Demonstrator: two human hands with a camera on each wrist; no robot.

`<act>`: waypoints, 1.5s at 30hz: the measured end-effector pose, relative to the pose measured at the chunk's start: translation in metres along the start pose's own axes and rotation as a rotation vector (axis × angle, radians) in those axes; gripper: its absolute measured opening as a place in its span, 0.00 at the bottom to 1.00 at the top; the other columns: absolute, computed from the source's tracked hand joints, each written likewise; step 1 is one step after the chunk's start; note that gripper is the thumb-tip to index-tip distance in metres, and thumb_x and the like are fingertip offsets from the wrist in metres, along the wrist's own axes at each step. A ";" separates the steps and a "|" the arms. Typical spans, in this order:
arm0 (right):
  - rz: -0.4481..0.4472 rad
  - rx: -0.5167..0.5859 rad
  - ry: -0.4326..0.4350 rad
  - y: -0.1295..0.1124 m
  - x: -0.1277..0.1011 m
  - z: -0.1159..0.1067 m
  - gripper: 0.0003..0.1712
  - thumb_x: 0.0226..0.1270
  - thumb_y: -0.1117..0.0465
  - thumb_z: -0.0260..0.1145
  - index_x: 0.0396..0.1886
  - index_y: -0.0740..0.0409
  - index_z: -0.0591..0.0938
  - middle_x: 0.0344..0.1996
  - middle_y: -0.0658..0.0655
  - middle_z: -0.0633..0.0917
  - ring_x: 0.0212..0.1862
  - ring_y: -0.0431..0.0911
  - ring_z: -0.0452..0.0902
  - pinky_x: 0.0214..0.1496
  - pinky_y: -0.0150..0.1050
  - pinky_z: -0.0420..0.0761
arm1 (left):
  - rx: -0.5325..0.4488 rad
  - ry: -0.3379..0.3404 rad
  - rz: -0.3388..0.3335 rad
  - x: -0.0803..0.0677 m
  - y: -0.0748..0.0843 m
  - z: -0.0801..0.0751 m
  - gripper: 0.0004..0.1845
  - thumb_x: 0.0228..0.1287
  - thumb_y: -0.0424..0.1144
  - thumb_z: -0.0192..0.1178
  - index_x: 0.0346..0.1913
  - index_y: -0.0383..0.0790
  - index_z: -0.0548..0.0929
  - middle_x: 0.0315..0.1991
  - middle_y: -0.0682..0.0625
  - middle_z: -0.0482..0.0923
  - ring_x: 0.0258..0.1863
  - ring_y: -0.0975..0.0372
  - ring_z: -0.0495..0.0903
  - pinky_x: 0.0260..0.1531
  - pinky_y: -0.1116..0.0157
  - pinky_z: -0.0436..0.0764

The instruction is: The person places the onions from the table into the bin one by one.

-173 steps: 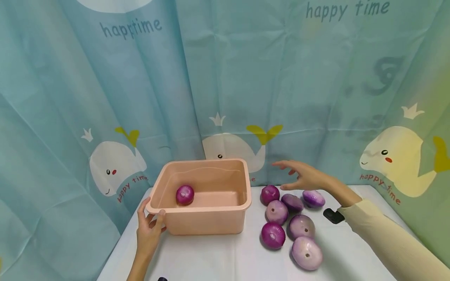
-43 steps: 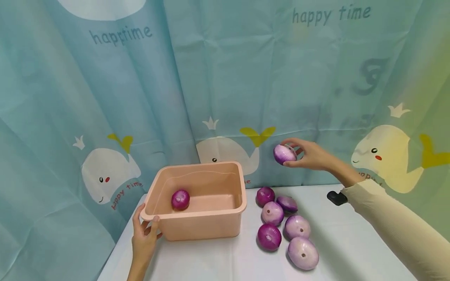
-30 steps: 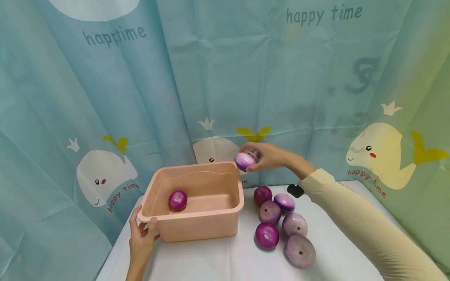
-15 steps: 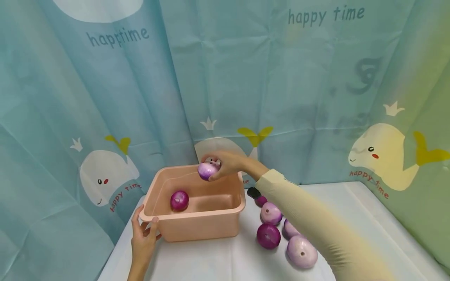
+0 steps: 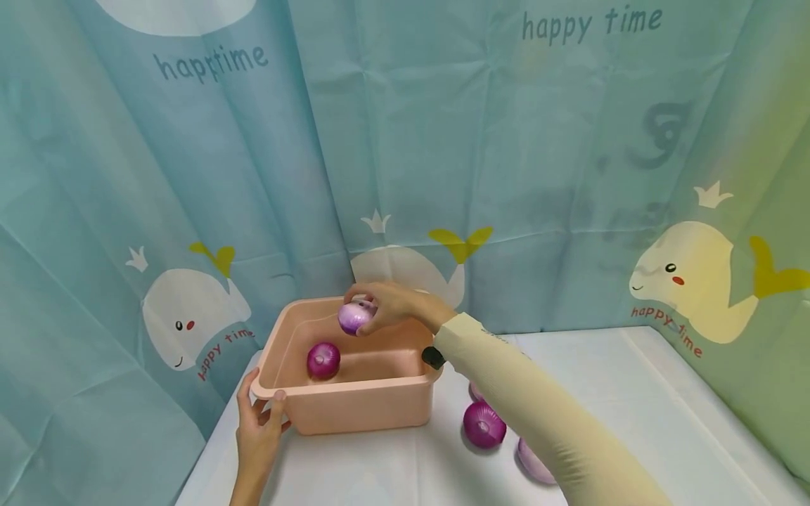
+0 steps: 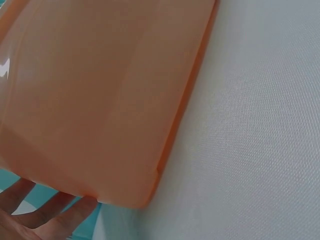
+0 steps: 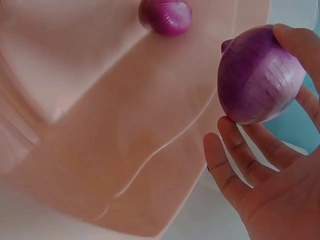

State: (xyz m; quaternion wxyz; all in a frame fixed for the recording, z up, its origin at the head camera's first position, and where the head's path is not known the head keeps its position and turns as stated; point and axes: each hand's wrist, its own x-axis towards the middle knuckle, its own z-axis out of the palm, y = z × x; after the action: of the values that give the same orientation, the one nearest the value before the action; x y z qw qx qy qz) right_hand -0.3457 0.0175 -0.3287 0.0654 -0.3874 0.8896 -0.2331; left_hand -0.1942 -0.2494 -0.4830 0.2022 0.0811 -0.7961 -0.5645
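In the head view my right hand [image 5: 395, 308] holds a pale purple onion [image 5: 354, 319] above the inside of a pink plastic basin [image 5: 363, 409]. The right wrist view shows thumb and fingertips pinching this onion [image 7: 260, 75], its pointed tip facing away from the palm. A darker purple onion [image 5: 323, 360] lies on the basin's floor, left of centre. My left hand [image 5: 258, 430] grips the basin's front left corner, thumb on the front rim and fingers along the side. In the left wrist view those fingers [image 6: 75, 217] touch the basin wall [image 6: 105, 110].
On the white table [image 5: 354, 471], right of the basin, lie a dark purple onion [image 5: 484, 426] and a paler onion [image 5: 534, 462]. My right sleeve [image 5: 538, 414] covers part of that group. A blue whale-print curtain [image 5: 405, 140] hangs behind and along the sides.
My right hand has picked up an onion from the back of the group and carried it left, over the basin, lowering it slightly. The left hand keeps its grip on the corner.
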 end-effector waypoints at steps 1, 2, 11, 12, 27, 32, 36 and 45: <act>0.000 0.000 0.000 0.000 0.000 0.000 0.32 0.60 0.49 0.78 0.63 0.41 0.77 0.55 0.49 0.80 0.54 0.44 0.75 0.56 0.39 0.78 | 0.003 0.001 0.000 0.000 0.000 0.000 0.37 0.79 0.49 0.54 0.82 0.58 0.48 0.73 0.30 0.64 0.57 0.37 0.77 0.36 0.58 0.89; 0.000 0.000 0.000 0.000 0.000 0.001 0.32 0.60 0.50 0.78 0.63 0.41 0.77 0.55 0.49 0.80 0.54 0.44 0.75 0.56 0.39 0.78 | 0.006 0.002 0.001 0.000 0.000 0.000 0.37 0.79 0.49 0.54 0.82 0.57 0.48 0.73 0.30 0.65 0.57 0.37 0.77 0.36 0.59 0.89; 0.039 0.013 -0.010 0.005 0.001 0.004 0.32 0.60 0.50 0.78 0.63 0.40 0.77 0.57 0.51 0.79 0.55 0.46 0.75 0.55 0.39 0.78 | 0.014 0.007 0.031 0.000 0.000 -0.001 0.37 0.79 0.47 0.54 0.82 0.57 0.49 0.72 0.29 0.65 0.53 0.44 0.81 0.34 0.59 0.89; 0.047 0.016 -0.014 0.005 0.001 0.004 0.32 0.60 0.50 0.78 0.63 0.39 0.77 0.57 0.51 0.79 0.55 0.46 0.74 0.55 0.40 0.78 | 0.014 0.008 0.033 0.000 0.000 -0.001 0.37 0.79 0.47 0.55 0.82 0.57 0.49 0.72 0.29 0.66 0.51 0.48 0.82 0.34 0.60 0.89; -0.028 0.085 -0.011 0.015 -0.004 0.000 0.41 0.63 0.53 0.77 0.74 0.51 0.71 0.69 0.58 0.75 0.69 0.56 0.69 0.68 0.53 0.73 | -0.013 -0.004 0.031 -0.001 -0.002 -0.002 0.36 0.80 0.46 0.54 0.82 0.57 0.49 0.72 0.30 0.67 0.41 0.81 0.75 0.35 0.65 0.86; -0.106 0.088 0.032 0.022 -0.011 -0.006 0.39 0.64 0.57 0.76 0.73 0.57 0.72 0.68 0.61 0.76 0.67 0.59 0.71 0.66 0.54 0.76 | 0.001 0.003 0.034 0.000 -0.002 -0.001 0.36 0.80 0.46 0.54 0.82 0.57 0.49 0.72 0.31 0.66 0.44 0.75 0.77 0.35 0.65 0.86; -0.146 0.111 0.059 0.027 -0.023 -0.012 0.39 0.64 0.58 0.76 0.73 0.59 0.72 0.68 0.62 0.75 0.67 0.59 0.71 0.66 0.54 0.77 | 0.000 -0.002 0.030 0.000 -0.001 0.000 0.36 0.80 0.46 0.54 0.82 0.57 0.49 0.73 0.31 0.65 0.52 0.54 0.80 0.34 0.66 0.86; -0.170 0.114 0.113 0.052 -0.070 -0.031 0.39 0.63 0.60 0.77 0.73 0.57 0.73 0.67 0.63 0.77 0.64 0.62 0.74 0.59 0.56 0.81 | 0.000 0.005 0.033 -0.001 -0.001 0.001 0.36 0.80 0.46 0.54 0.82 0.57 0.49 0.73 0.32 0.66 0.52 0.55 0.81 0.35 0.65 0.87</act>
State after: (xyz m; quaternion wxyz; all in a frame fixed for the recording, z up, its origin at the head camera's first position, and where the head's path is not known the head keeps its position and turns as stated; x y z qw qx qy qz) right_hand -0.3413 0.1103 -0.3299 0.0171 -0.4432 0.8412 -0.3093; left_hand -0.1940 -0.2487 -0.4843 0.2136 0.0695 -0.7969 -0.5608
